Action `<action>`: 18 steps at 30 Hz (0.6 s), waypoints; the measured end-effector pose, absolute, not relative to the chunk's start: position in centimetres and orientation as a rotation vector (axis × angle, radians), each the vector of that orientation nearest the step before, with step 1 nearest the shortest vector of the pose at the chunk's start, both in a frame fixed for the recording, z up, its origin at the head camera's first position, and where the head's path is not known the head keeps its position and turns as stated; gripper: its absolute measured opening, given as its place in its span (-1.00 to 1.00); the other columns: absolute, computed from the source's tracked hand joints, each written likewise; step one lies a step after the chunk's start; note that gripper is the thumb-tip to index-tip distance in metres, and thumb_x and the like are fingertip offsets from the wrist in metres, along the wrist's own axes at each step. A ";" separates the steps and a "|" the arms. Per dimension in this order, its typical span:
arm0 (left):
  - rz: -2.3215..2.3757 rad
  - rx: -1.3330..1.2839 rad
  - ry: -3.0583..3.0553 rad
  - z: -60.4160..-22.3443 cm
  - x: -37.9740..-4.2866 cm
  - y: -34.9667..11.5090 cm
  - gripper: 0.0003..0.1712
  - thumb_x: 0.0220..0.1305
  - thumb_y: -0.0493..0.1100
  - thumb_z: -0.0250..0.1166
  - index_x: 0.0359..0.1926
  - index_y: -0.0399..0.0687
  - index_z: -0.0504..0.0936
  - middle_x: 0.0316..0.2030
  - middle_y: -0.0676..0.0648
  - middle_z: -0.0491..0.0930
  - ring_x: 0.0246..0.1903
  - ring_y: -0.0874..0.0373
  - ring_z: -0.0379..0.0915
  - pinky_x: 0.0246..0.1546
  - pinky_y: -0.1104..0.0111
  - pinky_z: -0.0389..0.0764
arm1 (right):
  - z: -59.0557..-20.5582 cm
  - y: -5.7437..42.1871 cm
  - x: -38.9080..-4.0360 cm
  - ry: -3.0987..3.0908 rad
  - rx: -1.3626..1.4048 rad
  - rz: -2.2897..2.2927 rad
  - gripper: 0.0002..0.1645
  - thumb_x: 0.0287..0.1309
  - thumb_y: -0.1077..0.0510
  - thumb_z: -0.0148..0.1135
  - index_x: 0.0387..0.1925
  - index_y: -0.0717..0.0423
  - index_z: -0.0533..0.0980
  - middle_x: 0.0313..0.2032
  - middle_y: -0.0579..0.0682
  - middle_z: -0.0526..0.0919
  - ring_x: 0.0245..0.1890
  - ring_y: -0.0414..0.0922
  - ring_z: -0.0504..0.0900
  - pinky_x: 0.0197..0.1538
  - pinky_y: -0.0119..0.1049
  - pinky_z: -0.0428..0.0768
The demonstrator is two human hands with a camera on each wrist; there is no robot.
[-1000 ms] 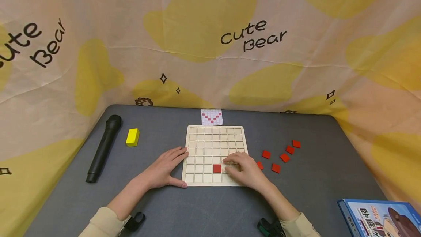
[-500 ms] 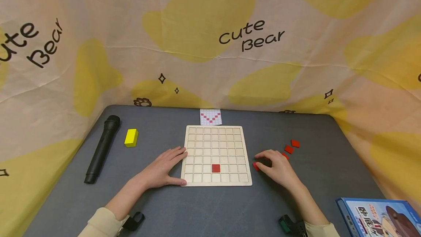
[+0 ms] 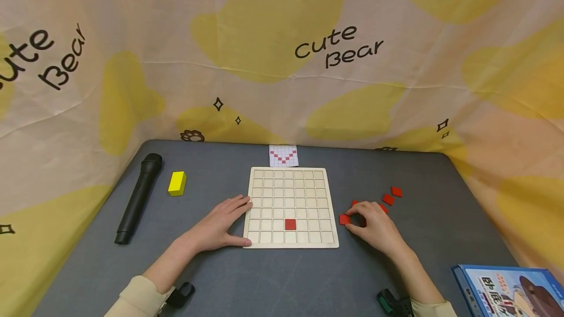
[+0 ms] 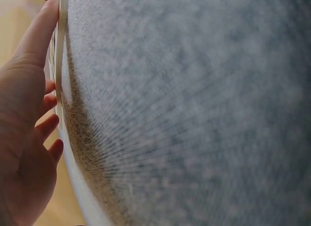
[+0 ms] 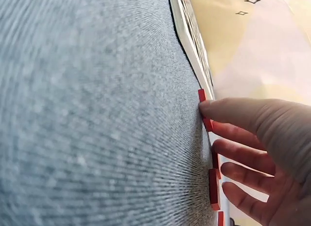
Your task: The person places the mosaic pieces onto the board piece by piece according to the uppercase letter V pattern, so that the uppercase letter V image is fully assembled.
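A pale grid board (image 3: 273, 194) lies mid-table, with one red square tile (image 3: 290, 224) in a cell of its second row from the front. My left hand (image 3: 222, 224) rests along the board's left edge, fingers extended and thumb at the near corner; in the left wrist view, the left hand's fingertips (image 4: 54, 150) meet the board's side. Just right of the board, my right hand (image 3: 376, 224) pinches another red tile (image 3: 344, 219) between thumb and index finger. The right wrist view shows the thumb (image 5: 214, 108) against this tile. More red tiles lie beyond and partly beneath the right hand.
Loose red tiles (image 3: 397, 192) trail off to the back right. A small card (image 3: 284, 156) with a red V pattern sits behind the board. To the left are a yellow block (image 3: 177, 183) and a black microphone (image 3: 139, 198). A blue box (image 3: 502, 290) occupies the front right corner.
My right hand has moved right, from over the board to the loose tiles, and now pinches the nearest one. My left hand has stayed at the board's edge.
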State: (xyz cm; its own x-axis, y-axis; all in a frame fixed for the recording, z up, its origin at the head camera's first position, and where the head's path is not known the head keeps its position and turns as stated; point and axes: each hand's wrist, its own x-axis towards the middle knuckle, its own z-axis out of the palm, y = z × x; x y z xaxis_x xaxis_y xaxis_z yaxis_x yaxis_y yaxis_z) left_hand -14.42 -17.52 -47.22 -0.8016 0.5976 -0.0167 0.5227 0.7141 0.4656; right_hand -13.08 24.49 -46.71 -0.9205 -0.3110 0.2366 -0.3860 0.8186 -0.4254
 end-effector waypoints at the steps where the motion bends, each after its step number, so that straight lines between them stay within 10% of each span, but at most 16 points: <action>1: 0.671 0.906 2.753 -47.2 -14.4 -17.5 0.14 0.01 0.41 0.36 0.47 -0.08 0.21 0.45 -0.09 0.14 0.46 -0.07 -0.09 0.39 -0.07 0.00 | -46.7 24.5 -13.1 -2.848 0.538 0.715 -0.70 -0.10 0.12 0.56 -0.26 0.02 0.66 -0.19 -0.07 0.63 -0.16 -0.06 0.49 -0.12 -0.10 0.54; 18: 0.681 0.928 2.750 -47.3 -14.5 -17.4 0.12 0.02 0.36 0.39 0.45 -0.14 0.24 0.44 -0.13 0.17 0.43 -0.08 0.00 0.37 -0.06 0.06 | -46.7 23.1 -13.6 -2.805 0.510 0.827 -0.74 -0.08 0.09 0.54 -0.30 -0.05 0.65 -0.25 -0.16 0.63 -0.15 -0.08 0.53 -0.08 -0.10 0.54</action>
